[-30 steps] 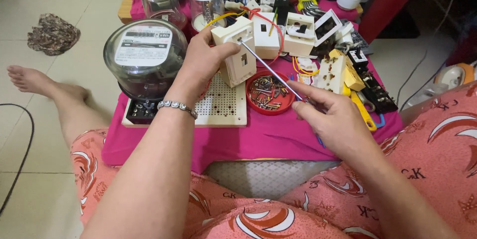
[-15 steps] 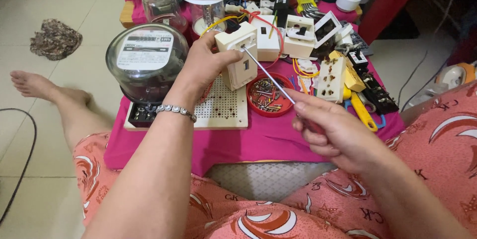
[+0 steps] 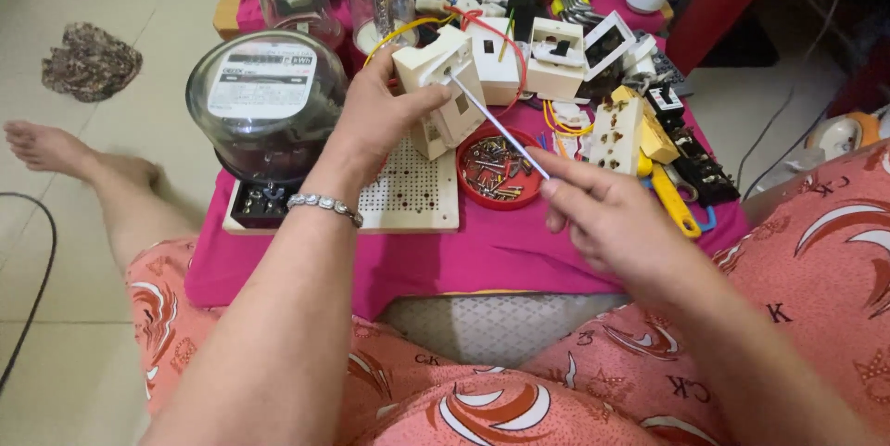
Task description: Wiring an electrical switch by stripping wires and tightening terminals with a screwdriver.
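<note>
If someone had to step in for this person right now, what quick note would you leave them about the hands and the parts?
Left hand: holds a cream plastic switch box up above the cream perforated board.
Right hand: pinches a thin white-handled screwdriver, its tip at the box's face.
Nearby: a round red tray of small screws below the tool, a glass-domed electricity meter to the left, more cream sockets behind on the pink cloth.
Done: box picked up, tool set against it.
Left: whether any screw is tight cannot be told.
</note>
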